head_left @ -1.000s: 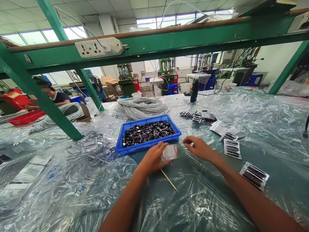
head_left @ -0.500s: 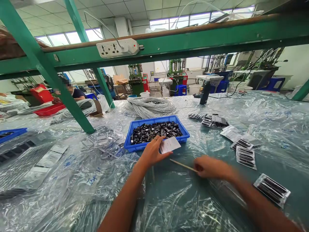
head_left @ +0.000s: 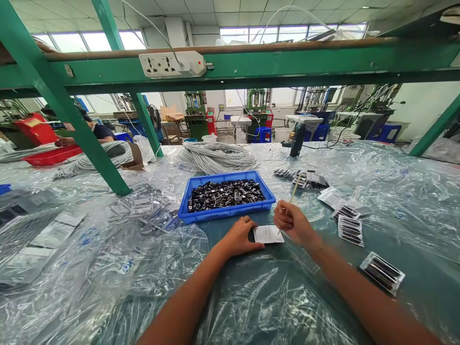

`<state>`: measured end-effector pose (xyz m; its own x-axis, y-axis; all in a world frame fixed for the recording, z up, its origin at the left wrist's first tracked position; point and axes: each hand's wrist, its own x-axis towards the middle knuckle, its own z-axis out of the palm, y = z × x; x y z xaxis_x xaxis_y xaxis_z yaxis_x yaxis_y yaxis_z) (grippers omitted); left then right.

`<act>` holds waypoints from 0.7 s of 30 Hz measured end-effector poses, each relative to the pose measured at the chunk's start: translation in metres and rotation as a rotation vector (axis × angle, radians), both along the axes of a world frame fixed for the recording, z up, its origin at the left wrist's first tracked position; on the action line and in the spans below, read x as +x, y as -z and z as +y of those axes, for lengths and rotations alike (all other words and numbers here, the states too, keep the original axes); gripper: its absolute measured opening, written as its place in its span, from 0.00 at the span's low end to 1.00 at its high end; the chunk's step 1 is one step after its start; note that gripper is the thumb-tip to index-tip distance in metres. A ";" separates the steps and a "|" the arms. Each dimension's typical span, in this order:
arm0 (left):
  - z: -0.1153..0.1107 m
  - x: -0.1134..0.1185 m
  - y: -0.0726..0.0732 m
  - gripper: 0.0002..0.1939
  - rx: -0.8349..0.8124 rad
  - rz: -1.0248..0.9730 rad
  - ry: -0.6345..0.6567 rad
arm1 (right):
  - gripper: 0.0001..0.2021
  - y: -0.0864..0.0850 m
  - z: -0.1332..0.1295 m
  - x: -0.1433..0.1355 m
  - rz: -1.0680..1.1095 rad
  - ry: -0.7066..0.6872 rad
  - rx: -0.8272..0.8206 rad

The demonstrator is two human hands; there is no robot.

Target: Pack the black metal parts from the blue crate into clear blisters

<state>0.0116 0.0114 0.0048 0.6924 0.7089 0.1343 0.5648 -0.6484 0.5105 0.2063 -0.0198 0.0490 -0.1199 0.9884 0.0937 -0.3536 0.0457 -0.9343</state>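
My left hand [head_left: 241,235] is closed on the left end of a small flat white packet [head_left: 268,234], thumb at its near edge and fingers at its far edge. The packet lies on the table just in front of a blue tray [head_left: 230,211] full of small black parts [head_left: 224,194]. Curled around a thin pale stick [head_left: 296,186], my right hand [head_left: 289,220] is at the packet's right end. The stick stands steeply, its upper end leaning away. Its lower end is mostly hidden by the fingers, near the packet's right edge.
Strips of black parts in clear packs [head_left: 350,230] lie to the right, with another pack [head_left: 383,273] nearer. Loose clear packets [head_left: 143,206] are left of the tray. Coiled grey cable [head_left: 219,157] sits behind it. A green frame post [head_left: 82,129] stands left; a person works beyond.
My right hand has moved up and left to the packet, turning the stick from lying low to steep. My left hand has drawn the packet nearer, away from the tray's edge.
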 end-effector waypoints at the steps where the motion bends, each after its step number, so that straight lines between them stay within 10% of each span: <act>1: -0.001 0.002 0.002 0.30 -0.013 -0.019 -0.006 | 0.20 0.002 0.004 -0.010 0.032 -0.010 -0.025; 21: -0.010 0.024 0.008 0.22 -0.013 -0.080 -0.184 | 0.20 0.047 0.026 -0.067 -0.064 0.440 0.088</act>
